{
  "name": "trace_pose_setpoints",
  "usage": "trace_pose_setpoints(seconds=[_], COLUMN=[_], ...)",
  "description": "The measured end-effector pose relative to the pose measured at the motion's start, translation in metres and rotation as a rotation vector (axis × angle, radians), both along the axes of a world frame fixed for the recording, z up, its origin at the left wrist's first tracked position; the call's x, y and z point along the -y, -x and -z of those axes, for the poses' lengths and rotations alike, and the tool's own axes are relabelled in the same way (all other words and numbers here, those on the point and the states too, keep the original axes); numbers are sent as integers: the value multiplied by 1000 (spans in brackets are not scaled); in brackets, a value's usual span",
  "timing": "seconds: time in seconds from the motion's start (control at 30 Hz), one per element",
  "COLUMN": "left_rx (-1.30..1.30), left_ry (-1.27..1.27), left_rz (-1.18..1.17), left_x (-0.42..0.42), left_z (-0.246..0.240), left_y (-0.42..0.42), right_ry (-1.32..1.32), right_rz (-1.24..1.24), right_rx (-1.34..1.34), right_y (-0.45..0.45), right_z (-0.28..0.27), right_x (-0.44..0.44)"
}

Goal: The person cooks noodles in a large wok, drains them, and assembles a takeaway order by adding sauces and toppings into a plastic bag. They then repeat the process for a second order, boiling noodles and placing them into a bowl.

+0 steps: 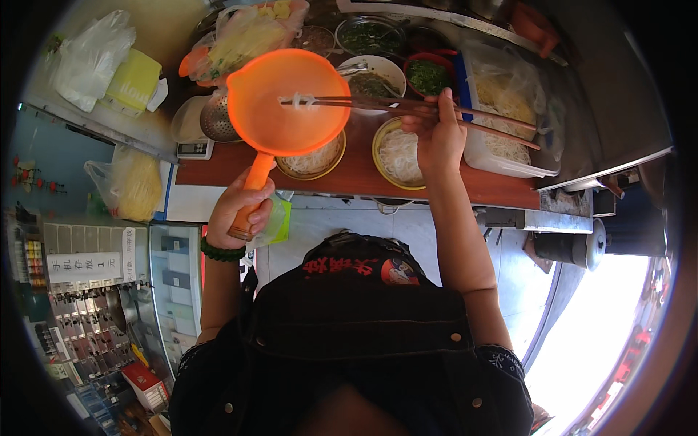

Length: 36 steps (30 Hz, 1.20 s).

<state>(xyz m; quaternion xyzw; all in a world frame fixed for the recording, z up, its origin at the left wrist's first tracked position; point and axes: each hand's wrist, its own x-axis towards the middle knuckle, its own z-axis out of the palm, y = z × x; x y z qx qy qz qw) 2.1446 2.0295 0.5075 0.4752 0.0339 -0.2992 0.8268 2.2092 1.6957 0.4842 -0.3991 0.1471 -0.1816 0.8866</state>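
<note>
My left hand [240, 210] grips the handle of an orange plastic ladle [289, 128], held over the counter. Long wooden chopsticks [491, 122] are in my right hand [444, 133], their tips over the ladle's bowl with a few white noodle strands [299, 100] at them. Below, a yellow-rimmed bowl of white noodles [312, 162] is partly hidden by the ladle. Another bowl of white noodles [401, 152] stands beside my right wrist. Behind them are a white bowl of dark seasoning [376, 82] with a spoon and a red bowl of chopped greens [429, 75].
A plastic tub [512, 163] of bagged noodles stands at the right. At the left are a perforated metal strainer [220, 117], a digital scale [194, 149] and a bag of yellow noodles [136, 191]. A glass bowl of greens [369, 38] sits at the back. The counter's front edge [349, 191] runs before me.
</note>
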Motion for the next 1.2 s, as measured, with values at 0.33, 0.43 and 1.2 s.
trace_pose_setpoints(seconds=[0.33, 0.43, 1.2], left_rx=[-68, -52, -20], left_ry=[118, 109, -51], left_rz=[-204, -253, -376], left_x=[-56, -70, -95], left_z=[8, 13, 16], left_y=[20, 32, 84], right_ry=[670, 615, 70], right_rz=[-150, -72, 1], right_rx=[374, 278, 296], right_y=[30, 37, 2], right_z=[-65, -40, -21], right_x=[-36, -16, -29])
